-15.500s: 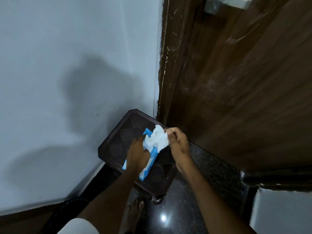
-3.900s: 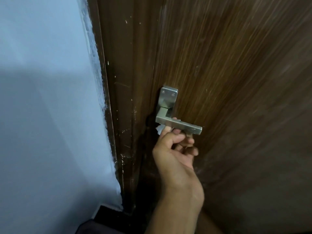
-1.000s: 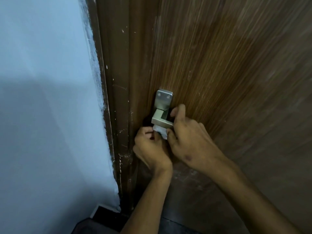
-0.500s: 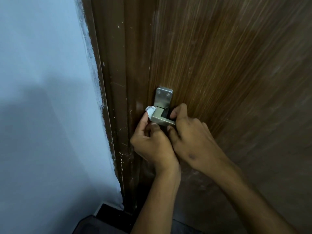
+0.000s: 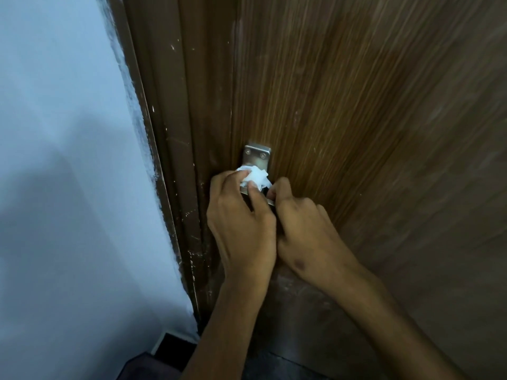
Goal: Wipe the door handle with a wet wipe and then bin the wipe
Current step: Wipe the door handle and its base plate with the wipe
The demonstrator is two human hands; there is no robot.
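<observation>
Wet wipe [image 5: 255, 175] — white, crumpled, pressed against the lower part of the metal door handle [image 5: 256, 157] plate, at the door's left edge. Left hand [image 5: 241, 223]: fingers and thumb pinch the wipe at the handle. Right hand [image 5: 304, 229]: just beside the left, touching it, fingers curled closed around the lever, which is mostly hidden beneath. Door [image 5: 356, 105] — brown wood grain. Frame [image 5: 170, 133]: dark brown, paint-flecked. Wall [image 5: 60, 133]: pale blue, left of the frame.
</observation>
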